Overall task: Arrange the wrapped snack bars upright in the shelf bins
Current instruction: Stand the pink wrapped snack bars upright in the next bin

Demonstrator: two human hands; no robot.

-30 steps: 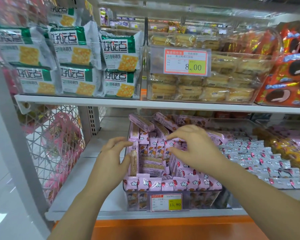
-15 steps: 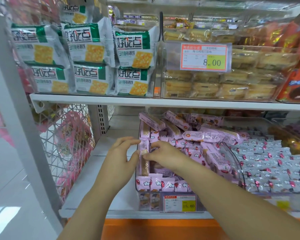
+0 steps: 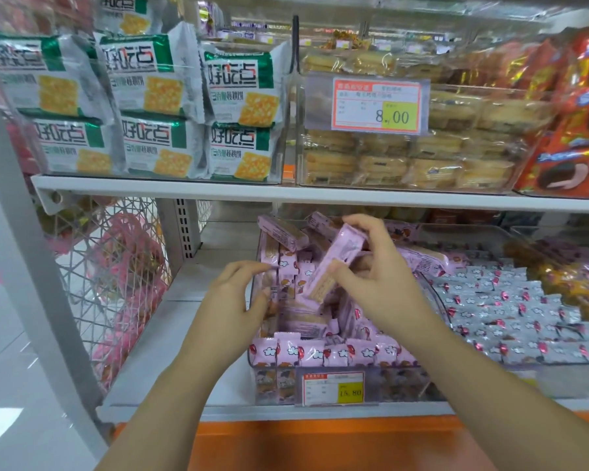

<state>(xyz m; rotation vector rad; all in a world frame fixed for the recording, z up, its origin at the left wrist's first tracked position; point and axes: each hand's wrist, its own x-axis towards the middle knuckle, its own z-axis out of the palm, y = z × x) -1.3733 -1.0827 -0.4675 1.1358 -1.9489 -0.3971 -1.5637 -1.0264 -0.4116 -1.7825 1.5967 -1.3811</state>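
A clear plastic bin on the lower shelf holds several pink-wrapped snack bars, some upright in a front row, others loose and lying at the back. My right hand pinches one pink snack bar between thumb and fingers, tilted above the bin's middle. My left hand rests against the bin's left side, fingers and thumb touching the upright bars there; whether it grips one is unclear.
A neighbouring bin of silver-wrapped bars stands to the right. The upper shelf hangs close above, carrying green cracker packs and a bin of cakes. A white wire mesh panel closes the shelf's left end.
My right hand has lifted from the bin's left front corner and now holds a pink bar tilted in the air. The left hand stays at the bin's left side.
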